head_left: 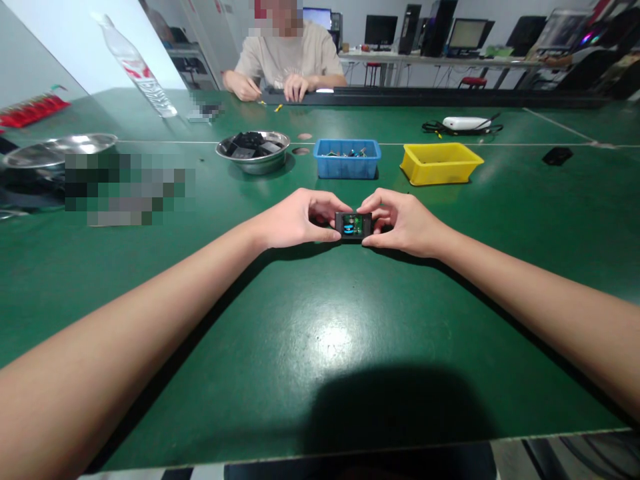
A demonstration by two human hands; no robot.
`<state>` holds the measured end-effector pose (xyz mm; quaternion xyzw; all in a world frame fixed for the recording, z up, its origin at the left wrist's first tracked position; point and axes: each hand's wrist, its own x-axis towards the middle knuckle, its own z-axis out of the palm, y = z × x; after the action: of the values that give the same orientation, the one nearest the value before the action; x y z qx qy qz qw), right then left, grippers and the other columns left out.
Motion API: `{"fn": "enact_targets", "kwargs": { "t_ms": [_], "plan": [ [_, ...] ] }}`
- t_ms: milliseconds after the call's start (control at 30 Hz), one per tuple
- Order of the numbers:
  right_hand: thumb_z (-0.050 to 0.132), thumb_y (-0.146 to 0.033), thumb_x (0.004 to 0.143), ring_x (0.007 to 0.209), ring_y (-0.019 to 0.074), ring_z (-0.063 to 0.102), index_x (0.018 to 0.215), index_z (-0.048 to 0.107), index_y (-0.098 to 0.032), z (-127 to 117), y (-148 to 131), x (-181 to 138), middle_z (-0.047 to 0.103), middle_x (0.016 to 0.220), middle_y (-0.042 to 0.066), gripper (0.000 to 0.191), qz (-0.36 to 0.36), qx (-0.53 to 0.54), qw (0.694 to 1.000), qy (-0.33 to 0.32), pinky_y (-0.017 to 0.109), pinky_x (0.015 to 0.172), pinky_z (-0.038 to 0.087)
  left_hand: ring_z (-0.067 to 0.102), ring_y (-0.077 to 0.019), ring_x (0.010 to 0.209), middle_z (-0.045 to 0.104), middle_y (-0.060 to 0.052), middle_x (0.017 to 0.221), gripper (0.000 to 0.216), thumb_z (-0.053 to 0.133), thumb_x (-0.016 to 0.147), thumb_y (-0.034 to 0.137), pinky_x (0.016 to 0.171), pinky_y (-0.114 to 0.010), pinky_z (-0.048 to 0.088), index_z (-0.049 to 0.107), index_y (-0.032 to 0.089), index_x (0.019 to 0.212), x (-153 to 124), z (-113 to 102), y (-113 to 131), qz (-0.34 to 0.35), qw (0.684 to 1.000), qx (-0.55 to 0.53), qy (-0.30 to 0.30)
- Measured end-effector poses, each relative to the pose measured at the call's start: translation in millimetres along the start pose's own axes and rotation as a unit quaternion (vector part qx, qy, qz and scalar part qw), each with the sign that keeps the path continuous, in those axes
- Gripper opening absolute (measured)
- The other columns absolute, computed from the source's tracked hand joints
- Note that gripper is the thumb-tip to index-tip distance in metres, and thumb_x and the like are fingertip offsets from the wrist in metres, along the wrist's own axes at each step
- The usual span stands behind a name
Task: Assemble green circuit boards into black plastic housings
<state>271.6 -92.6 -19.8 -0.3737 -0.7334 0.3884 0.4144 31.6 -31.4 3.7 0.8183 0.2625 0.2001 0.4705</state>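
Note:
A small black plastic case [367, 225] with a green circuit board [356, 224] inside sits between my two hands, low over the green table [320, 300]. Blue parts show on the board through the case's open face. My left hand [303, 219] pinches the left end with thumb and fingers. At the right end, my right hand [400, 223] grips it the same way. Beyond my hands stand a blue bin [347, 170] holding small metal and coloured parts, and a yellow bin [437, 173] whose inside is mostly hidden.
A steel bowl [255, 160] of black plastic pieces stands at the back left. Farther left are another steel bowl [60, 150] and a plastic bottle [140, 73]. A white power strip [465, 124] and a small black piece [557, 156] lie right. Another person [290, 60] works opposite.

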Motion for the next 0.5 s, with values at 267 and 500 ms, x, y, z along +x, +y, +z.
{"fn": "enact_targets", "kwargs": {
  "t_ms": [267,500],
  "plan": [
    [0.088,-0.019,0.062,0.068,0.0131,0.062,0.096,0.063,-0.018,-3.2,-2.2,0.5,0.068,0.083,-0.001,0.043,0.039,0.029,0.999,-0.002,0.028,0.061,0.053,0.074,-0.0221,0.090,0.080,-0.009,0.100,0.048,0.085,0.067,0.027,0.085,-0.037,0.058,0.074,0.013,0.113,0.6,0.3,1.0,-0.012,1.000,-0.006,0.010],
    [0.092,-0.022,0.058,0.068,0.0131,0.062,0.096,0.064,-0.017,-2.9,-4.0,3.2,0.069,0.085,0.000,0.047,0.052,0.054,0.997,0.011,0.028,0.061,0.053,0.073,-0.0216,0.088,0.079,-0.008,0.099,0.048,0.085,0.068,0.029,0.084,-0.037,0.058,0.074,0.014,0.113,1.6,0.5,1.2,-0.019,1.000,-0.003,0.008]
  ]
}}
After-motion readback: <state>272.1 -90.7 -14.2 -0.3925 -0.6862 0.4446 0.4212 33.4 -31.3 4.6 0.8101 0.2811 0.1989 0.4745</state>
